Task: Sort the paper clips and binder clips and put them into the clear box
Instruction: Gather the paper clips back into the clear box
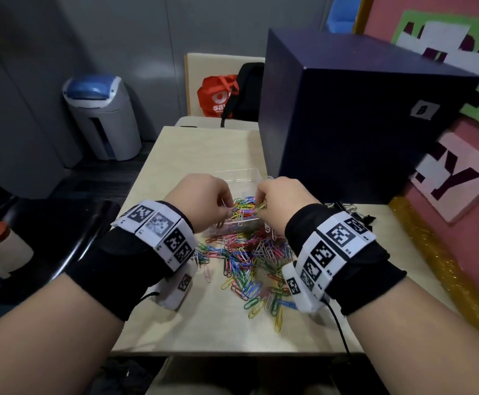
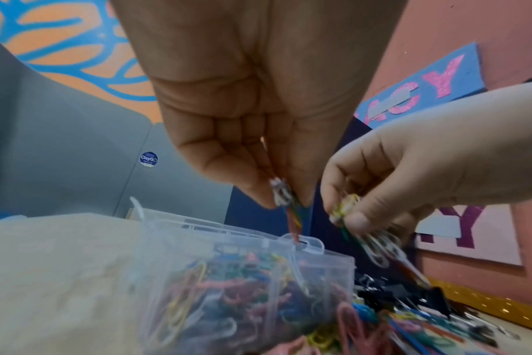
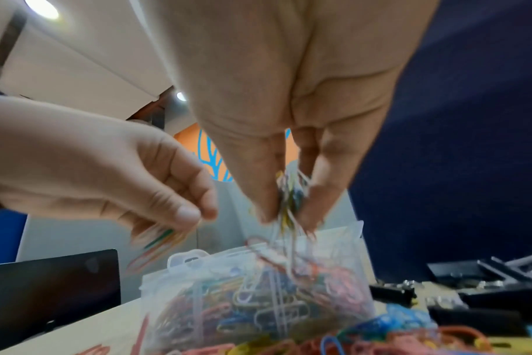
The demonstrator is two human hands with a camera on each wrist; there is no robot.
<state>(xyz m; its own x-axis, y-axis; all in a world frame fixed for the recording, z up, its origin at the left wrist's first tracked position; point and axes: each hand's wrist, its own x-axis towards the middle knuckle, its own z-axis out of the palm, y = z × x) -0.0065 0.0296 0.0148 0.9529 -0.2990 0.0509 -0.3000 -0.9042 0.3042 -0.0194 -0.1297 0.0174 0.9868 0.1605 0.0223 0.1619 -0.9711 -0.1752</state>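
Observation:
A clear box [image 1: 239,178] [image 2: 316,260] [image 3: 331,247] stands on the table, partly filled with coloured paper clips. My left hand [image 1: 222,205] [image 2: 286,204] [image 3: 195,221] hovers over its near side and pinches a small bunch of paper clips [image 2: 290,211]. Beside it, my right hand [image 1: 261,208] [image 3: 284,211] [image 2: 347,216] pinches another bunch of paper clips [image 3: 286,204] above the box. A loose pile of coloured paper clips [image 1: 249,260] lies on the table in front of the box. Black binder clips [image 1: 355,213] [image 3: 477,283] [image 2: 404,295] lie to the right.
A big dark blue box [image 1: 360,115] stands right behind the clear box on the beige table [image 1: 204,149]. A gold glitter strip [image 1: 443,269] borders the table's right edge under a pink wall. A black seat [image 1: 47,223] sits to the left.

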